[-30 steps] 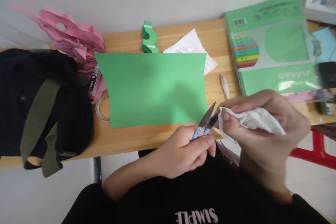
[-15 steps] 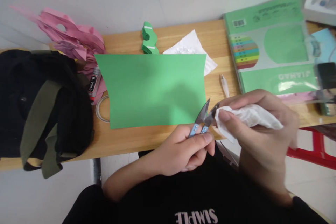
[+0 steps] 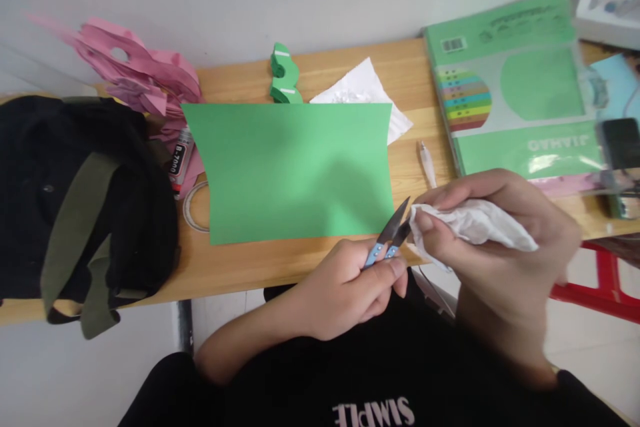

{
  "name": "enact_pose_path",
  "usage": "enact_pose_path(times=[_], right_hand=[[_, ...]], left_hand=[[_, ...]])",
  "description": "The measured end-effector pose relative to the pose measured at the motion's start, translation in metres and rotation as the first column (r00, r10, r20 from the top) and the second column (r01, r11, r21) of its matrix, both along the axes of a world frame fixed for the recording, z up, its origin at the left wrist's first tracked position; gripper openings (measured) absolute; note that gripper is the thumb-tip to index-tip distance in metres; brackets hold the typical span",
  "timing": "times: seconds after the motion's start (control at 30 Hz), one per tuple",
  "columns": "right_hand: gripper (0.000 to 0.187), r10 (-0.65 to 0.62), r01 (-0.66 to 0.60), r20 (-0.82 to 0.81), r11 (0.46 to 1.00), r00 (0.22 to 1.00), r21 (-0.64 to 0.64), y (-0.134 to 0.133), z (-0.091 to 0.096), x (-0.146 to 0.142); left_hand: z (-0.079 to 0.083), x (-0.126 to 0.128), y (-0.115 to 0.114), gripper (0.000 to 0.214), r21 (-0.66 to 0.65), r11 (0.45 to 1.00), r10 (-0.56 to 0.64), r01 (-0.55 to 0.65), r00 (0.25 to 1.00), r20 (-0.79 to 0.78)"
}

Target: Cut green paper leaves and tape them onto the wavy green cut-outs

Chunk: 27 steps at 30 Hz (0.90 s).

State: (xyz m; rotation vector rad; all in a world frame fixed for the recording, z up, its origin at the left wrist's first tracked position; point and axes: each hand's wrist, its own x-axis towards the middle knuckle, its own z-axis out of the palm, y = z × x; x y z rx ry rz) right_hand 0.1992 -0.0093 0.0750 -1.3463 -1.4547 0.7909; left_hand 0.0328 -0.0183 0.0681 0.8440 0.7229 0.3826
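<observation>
My left hand [image 3: 353, 290] is closed around the blue handles of a small pair of thread snips [image 3: 392, 232], its dark blades pointing up and right. A crumpled white tissue [image 3: 475, 223] is pinched in my right hand [image 3: 505, 247], between thumb and fingers. The tissue wraps one blade, whose tip is hidden; the other blade stands free beside it. Just beyond my hands a green sheet of paper [image 3: 290, 173] lies on the wooden table [image 3: 300, 267], its side edges curved inward.
Left: a black bag [image 3: 30, 213], pink paper pieces [image 3: 145, 67], a glue tube [image 3: 181, 159] and a tape roll [image 3: 189, 207]. Behind the sheet: a curled green strip [image 3: 285, 73] and white tissue [image 3: 370, 87]. Right: a white pen [image 3: 428, 163] and a green paper pack [image 3: 515, 93].
The snips have shifted slightly right and down, and their blades are closer together. The tissue has slid toward the tip of the blade it covers.
</observation>
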Motion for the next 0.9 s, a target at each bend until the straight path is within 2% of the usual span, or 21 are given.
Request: enact_pose_path(times=[0.37, 0.5, 0.57, 0.73, 0.9], right_hand=[[0.025, -0.066, 0.066, 0.009, 0.998, 0.998, 0.019, -0.003, -0.001, -0.005], [0.027, -0.135, 0.134, 0.023, 0.991, 0.991, 0.028, -0.003, -0.001, -0.008], [0.027, -0.163, 0.163, 0.006, 0.987, 0.987, 0.017, -0.003, -0.001, -0.01], [0.016, -0.154, 0.135, -0.186, 0.985, 0.97, -0.109, -0.003, -0.005, -0.01], [0.017, -0.16, 0.126, -0.237, 0.981, 0.958, -0.151, -0.004, -0.005, -0.01]], left_hand=[[0.001, 0.001, 0.0, 0.027, 0.001, 1.0, 0.01, -0.01, 1.0, -0.009], [-0.001, 0.003, -0.001, 0.026, -0.032, 0.999, 0.03, -0.029, 0.999, 0.023], [-0.002, 0.004, -0.002, 0.027, -0.085, 0.995, 0.049, -0.043, 0.996, 0.07], [-0.009, 0.004, -0.003, 0.026, -0.262, 0.965, 0.087, -0.014, 0.96, 0.267], [-0.014, 0.006, -0.003, 0.027, -0.301, 0.954, 0.126, -0.006, 0.915, 0.382]])
